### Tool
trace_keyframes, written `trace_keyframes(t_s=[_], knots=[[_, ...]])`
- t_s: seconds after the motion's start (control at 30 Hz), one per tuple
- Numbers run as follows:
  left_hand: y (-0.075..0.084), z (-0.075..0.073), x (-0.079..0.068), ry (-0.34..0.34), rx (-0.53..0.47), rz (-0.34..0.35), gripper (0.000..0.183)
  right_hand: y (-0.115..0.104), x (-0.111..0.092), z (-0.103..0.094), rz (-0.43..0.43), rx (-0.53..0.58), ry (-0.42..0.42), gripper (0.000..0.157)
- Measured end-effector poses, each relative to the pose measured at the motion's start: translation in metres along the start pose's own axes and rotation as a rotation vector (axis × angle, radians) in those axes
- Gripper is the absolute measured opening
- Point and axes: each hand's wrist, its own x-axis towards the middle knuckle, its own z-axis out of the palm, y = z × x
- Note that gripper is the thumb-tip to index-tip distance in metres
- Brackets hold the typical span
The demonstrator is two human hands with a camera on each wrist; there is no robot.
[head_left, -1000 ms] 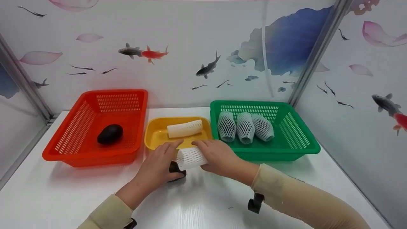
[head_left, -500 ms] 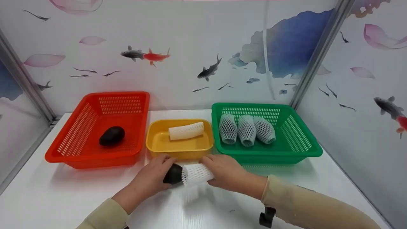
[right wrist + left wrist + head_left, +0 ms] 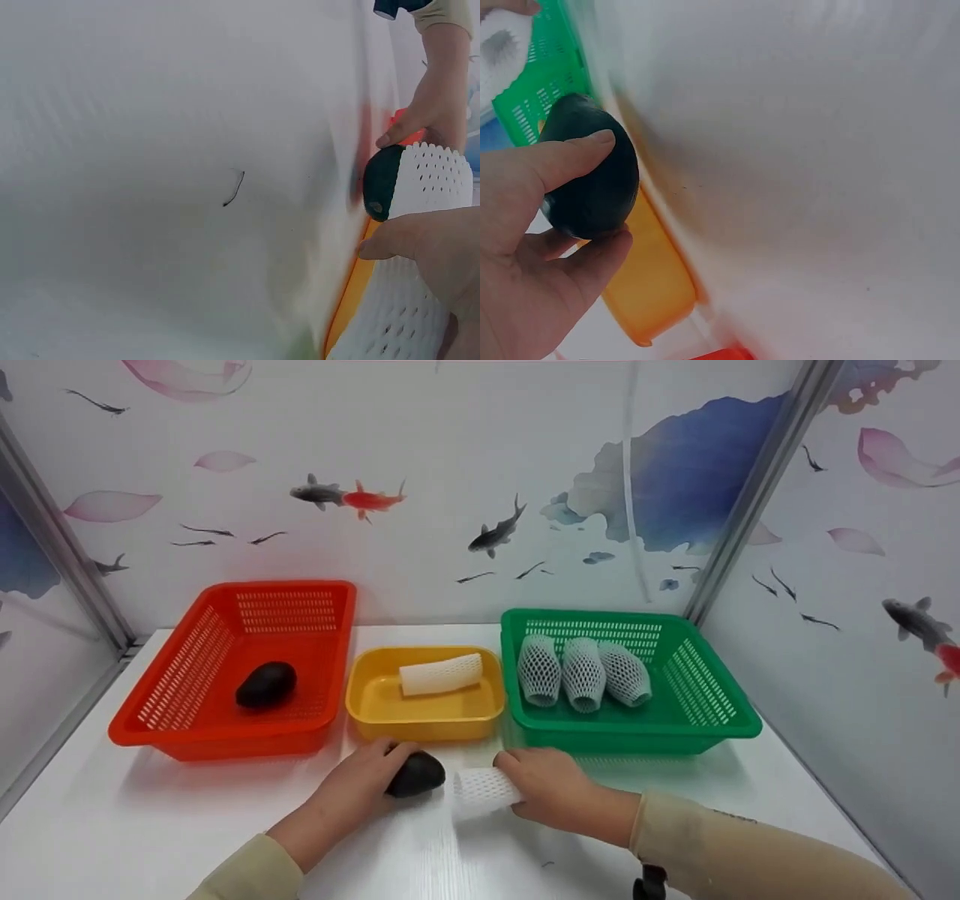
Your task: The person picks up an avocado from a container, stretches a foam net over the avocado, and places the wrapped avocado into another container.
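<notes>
My left hand (image 3: pixel 360 776) grips a dark avocado (image 3: pixel 417 775) just above the table, in front of the yellow tray. In the left wrist view the thumb lies across the avocado (image 3: pixel 592 187) and the fingers curl under it. To the right, my right hand (image 3: pixel 555 791) holds a white foam net sleeve (image 3: pixel 484 793) by its right end. The sleeve's open mouth faces the avocado, with a narrow gap between them in the head view. In the right wrist view the foam net sleeve (image 3: pixel 431 180) overlaps part of the avocado.
A red basket (image 3: pixel 225 735) at the left holds another dark avocado (image 3: pixel 266 685). The yellow tray (image 3: pixel 427 729) in the middle has one foam net sleeve (image 3: pixel 441 674). At the right, a green basket (image 3: pixel 637 739) contains 3 net-wrapped fruits (image 3: pixel 583 675). A wall stands behind.
The foam net sleeve has come down from before the yellow tray, met the avocado's end half a second ago, and now sits slightly right of it. The left hand's hold on the avocado has tightened.
</notes>
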Motion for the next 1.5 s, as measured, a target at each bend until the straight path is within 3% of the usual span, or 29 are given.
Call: trace_keyframes(t_s=[0.3, 0.5, 0.77, 0.93, 1.37, 1.5], knots=[[0.015, -0.011, -0.006, 0.104, 0.026, 0.054, 0.065, 0.006, 0.002, -0.003, 0.072, -0.029, -0.025, 0.044], [0.023, -0.012, -0.009, 0.108, 0.0, 0.068, 0.068, 0.004, 0.006, -0.004, 0.071, -0.019, -0.021, 0.043], [0.031, -0.014, -0.008, 0.051, -0.064, 0.052, 0.07, -0.001, 0.012, -0.007, 0.022, 0.019, 0.004, 0.04], [0.037, -0.014, -0.006, 0.065, -0.081, 0.054, 0.07, -0.004, 0.014, -0.009, -0.006, 0.036, 0.047, 0.039], [0.042, -0.014, -0.004, 0.1, -0.25, 0.008, 0.068, -0.017, 0.018, -0.014, -0.025, 0.111, 0.122, 0.051], [0.041, -0.015, -0.003, 0.084, -0.342, 0.034, 0.067, -0.016, 0.019, -0.015, -0.031, 0.12, 0.139, 0.051]])
